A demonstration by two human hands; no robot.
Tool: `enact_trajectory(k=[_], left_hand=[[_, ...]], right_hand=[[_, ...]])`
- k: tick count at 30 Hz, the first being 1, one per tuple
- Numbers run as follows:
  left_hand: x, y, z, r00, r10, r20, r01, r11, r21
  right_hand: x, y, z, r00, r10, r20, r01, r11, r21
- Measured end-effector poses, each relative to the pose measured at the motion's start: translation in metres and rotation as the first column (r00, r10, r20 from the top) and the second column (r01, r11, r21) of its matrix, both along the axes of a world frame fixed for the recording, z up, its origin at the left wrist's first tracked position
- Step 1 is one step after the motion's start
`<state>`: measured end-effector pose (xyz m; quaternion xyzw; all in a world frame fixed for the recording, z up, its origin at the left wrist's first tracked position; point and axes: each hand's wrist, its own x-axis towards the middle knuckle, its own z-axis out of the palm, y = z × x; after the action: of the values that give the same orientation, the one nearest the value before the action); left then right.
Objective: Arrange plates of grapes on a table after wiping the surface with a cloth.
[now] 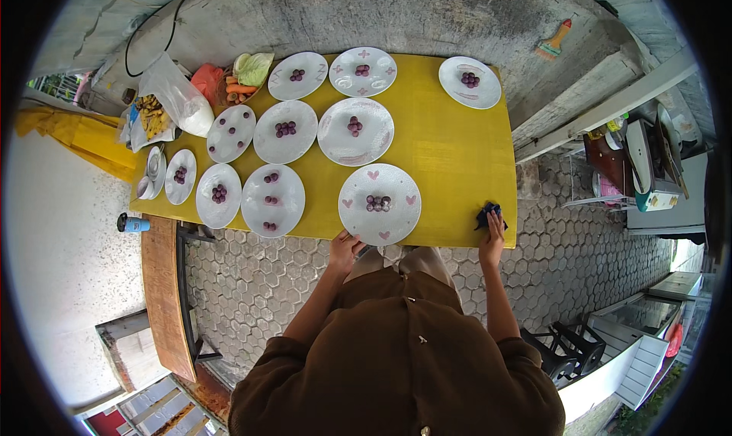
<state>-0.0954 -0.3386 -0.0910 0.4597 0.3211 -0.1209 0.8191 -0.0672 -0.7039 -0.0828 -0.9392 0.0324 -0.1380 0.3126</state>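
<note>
Directly before me is a white plate with pink hearts (374, 221), its rim reaching the table's near edge. Several round purple fruits, perhaps grapes (377, 203), are grouped at its middle. My left hand (344, 249) grips this plate's lower-left rim between thumb and fingers. At the table's near right corner, my right hand (493, 238) holds a bunched dark blue cloth (487, 214) against the tabletop. To the left lies a white plate with three small clusters of purple fruit (273, 213).
More white plates with purple fruit, such as one (355, 144) farther back, cover the yellow table's (452, 161) left and back. A vegetable basket (220, 92), plastic bag (174, 95) and stacked cups (153, 173) occupy its left end. A wall (400, 18) stands behind.
</note>
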Motion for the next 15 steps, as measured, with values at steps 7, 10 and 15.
enact_trajectory(k=[7,10,15], left_hand=[[-0.013,0.043,0.005,0.998,0.048,-0.041,-0.049,0.998,-0.038],[-0.011,0.055,0.01,0.998,0.057,-0.026,-0.058,0.997,-0.055],[-0.009,0.068,0.018,0.998,0.071,0.003,-0.07,0.996,-0.063]], right_hand=[[0.002,0.014,-0.001,0.995,-0.095,-0.008,0.095,0.995,-0.019],[0.002,0.015,-0.004,0.99,-0.141,-0.006,0.141,0.988,-0.057],[0.001,0.02,-0.009,0.984,-0.177,-0.006,0.177,0.984,-0.009]])
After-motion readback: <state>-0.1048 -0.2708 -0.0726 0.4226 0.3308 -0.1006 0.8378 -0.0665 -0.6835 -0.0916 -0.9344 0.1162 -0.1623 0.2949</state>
